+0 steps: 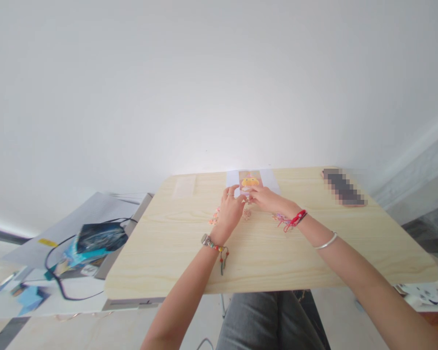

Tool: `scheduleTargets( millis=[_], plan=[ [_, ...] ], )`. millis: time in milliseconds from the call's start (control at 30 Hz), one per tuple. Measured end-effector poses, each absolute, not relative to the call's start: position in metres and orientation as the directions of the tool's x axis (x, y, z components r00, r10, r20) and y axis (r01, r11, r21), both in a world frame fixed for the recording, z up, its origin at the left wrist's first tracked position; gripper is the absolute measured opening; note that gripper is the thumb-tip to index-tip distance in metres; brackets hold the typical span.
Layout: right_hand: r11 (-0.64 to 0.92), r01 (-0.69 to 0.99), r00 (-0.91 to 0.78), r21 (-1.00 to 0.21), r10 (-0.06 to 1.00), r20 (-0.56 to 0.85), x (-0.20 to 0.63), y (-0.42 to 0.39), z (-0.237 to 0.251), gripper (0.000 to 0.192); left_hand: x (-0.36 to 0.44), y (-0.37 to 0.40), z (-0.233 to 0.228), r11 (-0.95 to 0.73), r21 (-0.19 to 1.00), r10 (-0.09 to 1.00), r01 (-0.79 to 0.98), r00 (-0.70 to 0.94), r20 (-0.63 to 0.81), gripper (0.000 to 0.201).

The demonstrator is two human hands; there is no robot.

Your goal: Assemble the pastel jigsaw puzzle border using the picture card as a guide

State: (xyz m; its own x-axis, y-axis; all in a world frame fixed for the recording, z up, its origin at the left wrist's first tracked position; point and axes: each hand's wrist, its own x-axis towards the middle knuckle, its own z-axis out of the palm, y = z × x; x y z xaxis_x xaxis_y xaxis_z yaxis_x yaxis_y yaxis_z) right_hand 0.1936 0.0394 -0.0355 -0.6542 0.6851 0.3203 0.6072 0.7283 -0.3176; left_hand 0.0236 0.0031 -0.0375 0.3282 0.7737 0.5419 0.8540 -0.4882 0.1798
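My left hand (232,207) is over the middle of the table, its fingers bent and the thumb reaching toward my right hand (267,198). The fingertips of both hands meet just in front of a picture card (251,181) that shows a yellow figure. Whatever they pinch is too small and hidden to name. A small heap of pinkish pieces (246,214) lies between the wrists. More pinkish pieces (213,217) show left of my left hand, partly covered by it. Purple and multicoloured pieces (277,217) lie beneath my right wrist.
Under the card is a white sheet (272,177) against the wall. A pale, flat rectangle (184,186) lies at the table's back left. A phone-like object (343,187), blurred out, is at the back right. Left of the wooden table (160,262), a box (131,218) holds packets and a black cord.
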Motion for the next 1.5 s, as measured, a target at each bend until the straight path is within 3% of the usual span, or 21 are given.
scheduleTargets(
  millis=[200,367,567,767,1233,1500],
  plan=[
    [0.634,0.619,-0.589,-0.464,0.765,0.260,0.198,0.032,-0.028,0.017,0.021,-0.003,-0.038,-0.570,0.169,0.694,0.804,0.362,0.623,0.008],
    [0.572,0.597,-0.522,-0.562,0.809,0.269,0.201,0.014,-0.019,0.014,0.019,-0.011,-0.036,-0.564,0.197,0.700,0.802,0.337,0.629,0.006],
    [0.693,0.601,-0.514,-0.398,0.716,0.471,0.209,-0.010,-0.016,0.010,0.016,-0.022,-0.029,-0.565,0.229,0.701,0.792,0.315,0.640,0.004],
    [0.724,0.641,-0.521,-0.255,0.654,0.549,0.207,-0.023,-0.016,0.015,0.019,-0.033,-0.030,-0.579,0.235,0.696,0.780,0.324,0.641,0.004],
    [0.603,0.749,-0.413,-0.274,0.749,0.518,0.255,-0.030,-0.027,0.021,0.068,-0.028,-0.028,-0.650,0.240,0.691,0.721,0.429,0.582,0.004],
    [0.619,0.722,-0.451,-0.310,0.760,0.468,0.245,-0.024,-0.029,0.022,0.060,-0.027,-0.027,-0.623,0.201,0.705,0.756,0.430,0.564,0.005]
  ],
)
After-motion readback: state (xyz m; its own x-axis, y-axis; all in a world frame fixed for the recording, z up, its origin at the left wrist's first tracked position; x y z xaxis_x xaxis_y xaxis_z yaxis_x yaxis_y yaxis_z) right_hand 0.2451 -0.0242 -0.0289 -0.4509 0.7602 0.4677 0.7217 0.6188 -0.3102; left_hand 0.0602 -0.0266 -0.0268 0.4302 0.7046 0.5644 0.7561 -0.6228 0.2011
